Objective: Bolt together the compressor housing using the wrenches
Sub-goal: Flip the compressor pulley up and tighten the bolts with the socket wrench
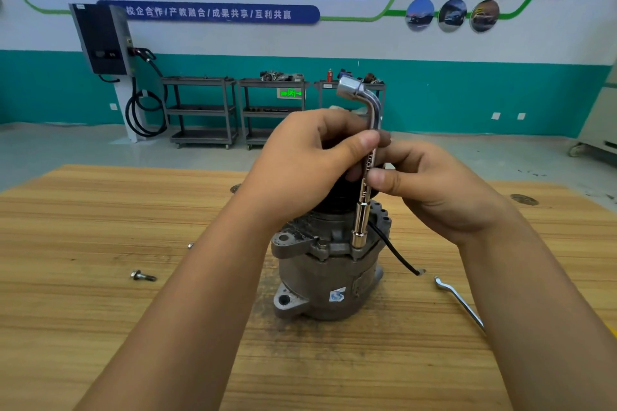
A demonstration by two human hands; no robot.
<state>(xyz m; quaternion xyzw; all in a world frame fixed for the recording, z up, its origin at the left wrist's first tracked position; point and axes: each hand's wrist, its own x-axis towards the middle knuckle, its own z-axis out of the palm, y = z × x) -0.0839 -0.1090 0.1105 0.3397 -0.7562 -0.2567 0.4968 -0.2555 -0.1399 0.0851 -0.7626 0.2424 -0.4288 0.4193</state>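
Wrench point(362, 220) upright on compressor point(320, 280), long axis vertical, lower socket seated at compressor's flange, bent end on top. Left hand point(300, 170) fingers pinch shaft high; right hand point(440, 190) fingers pinch just below. Compressor stands on tabletop point(100, 227). Next move likely spins wrench about that vertical axis.

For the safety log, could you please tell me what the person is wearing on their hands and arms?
Nothing visible: the left hand and right hand are bare, with no gloves, rings or watch, and both forearms show no sleeves.
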